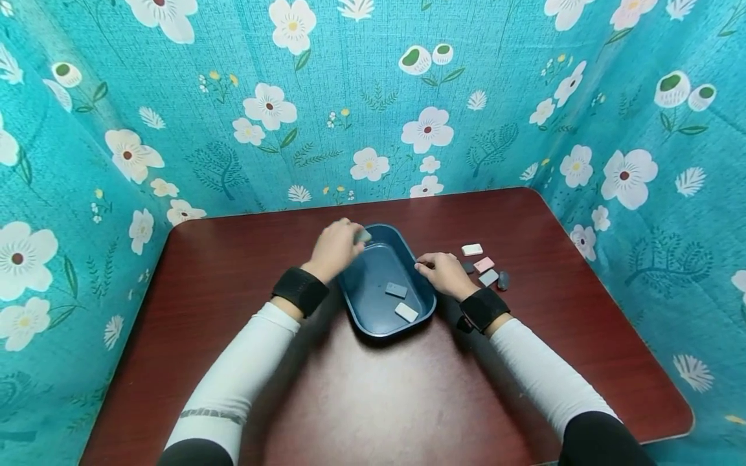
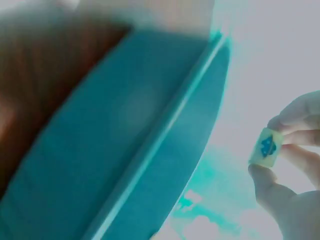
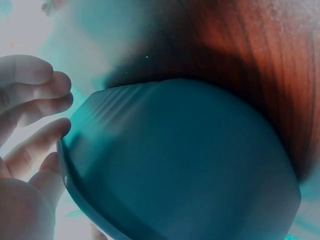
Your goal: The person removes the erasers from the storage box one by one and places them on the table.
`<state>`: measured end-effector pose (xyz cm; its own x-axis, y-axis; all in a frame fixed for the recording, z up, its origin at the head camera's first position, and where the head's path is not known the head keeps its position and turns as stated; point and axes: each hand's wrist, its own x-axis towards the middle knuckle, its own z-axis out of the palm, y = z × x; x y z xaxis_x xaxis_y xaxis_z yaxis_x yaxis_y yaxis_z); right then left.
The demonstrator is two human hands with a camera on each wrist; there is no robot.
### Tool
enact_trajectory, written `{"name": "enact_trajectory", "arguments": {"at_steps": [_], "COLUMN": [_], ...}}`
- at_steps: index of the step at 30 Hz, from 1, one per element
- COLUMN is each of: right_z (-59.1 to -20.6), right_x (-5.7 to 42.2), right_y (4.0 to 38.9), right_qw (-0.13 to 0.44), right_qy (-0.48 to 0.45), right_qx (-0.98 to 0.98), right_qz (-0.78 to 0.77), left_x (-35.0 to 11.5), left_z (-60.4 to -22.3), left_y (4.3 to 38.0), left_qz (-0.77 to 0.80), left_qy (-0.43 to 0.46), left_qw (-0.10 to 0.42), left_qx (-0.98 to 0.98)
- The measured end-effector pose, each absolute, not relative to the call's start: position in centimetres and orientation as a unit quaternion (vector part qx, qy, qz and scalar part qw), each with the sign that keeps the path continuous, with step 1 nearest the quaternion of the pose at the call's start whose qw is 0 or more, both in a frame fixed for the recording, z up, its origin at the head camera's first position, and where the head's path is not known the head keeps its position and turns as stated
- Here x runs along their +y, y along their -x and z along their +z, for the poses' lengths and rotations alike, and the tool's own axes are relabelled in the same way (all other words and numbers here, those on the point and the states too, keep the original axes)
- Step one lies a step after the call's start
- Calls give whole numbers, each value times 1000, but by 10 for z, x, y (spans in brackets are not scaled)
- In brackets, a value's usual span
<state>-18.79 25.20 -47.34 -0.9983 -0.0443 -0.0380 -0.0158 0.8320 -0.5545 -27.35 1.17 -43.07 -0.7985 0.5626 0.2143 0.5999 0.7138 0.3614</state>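
Observation:
A dark blue rectangular tray [image 1: 379, 265] stands on the table. Over its far left end, my left hand [image 1: 335, 249] pinches a small pale block [image 1: 363, 235] between thumb and fingertips; the left wrist view shows a blue print on the block's face [image 2: 266, 147]. My right hand [image 1: 445, 275] is at the tray's right side, thumb and forefinger pinching the rim [image 3: 66, 175] while the other fingers stay apart from it. Inside the tray lie a grey-blue block [image 1: 396, 290] and a white block [image 1: 406, 312], near its close end.
Right of the tray, beyond my right hand, lie a white block [image 1: 472, 249], a pink block [image 1: 484, 264], a light grey block [image 1: 488, 278] and dark pieces [image 1: 503, 280]. A flowered turquoise curtain [image 1: 373, 110] surrounds the dark red table [image 1: 245, 252] at back and sides.

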Motion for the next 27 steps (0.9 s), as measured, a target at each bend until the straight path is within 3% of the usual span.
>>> {"name": "enact_trajectory", "arguments": {"at_steps": [5,11,17,27], "right_z": [-469,-472,-475,-473], "right_x": [254,253,252,253], "right_y": [190,189,187,187], "right_qw": [27,31,25,26], "right_qy": [15,24,28,24], "right_qx": [955,954,954,954], "right_qz": [-294,-298,-298,-298], "left_x": [-26,-68,-80,-84], "left_z": [-427,-458,-493,-511], "left_y": [300,314,311,309], "left_qz": [-235,-238,-233,-230], "left_qy": [232,153,141,149], "left_qw": [56,31,-16,-29], "left_qx": [-942,-959,-962,-961]}}
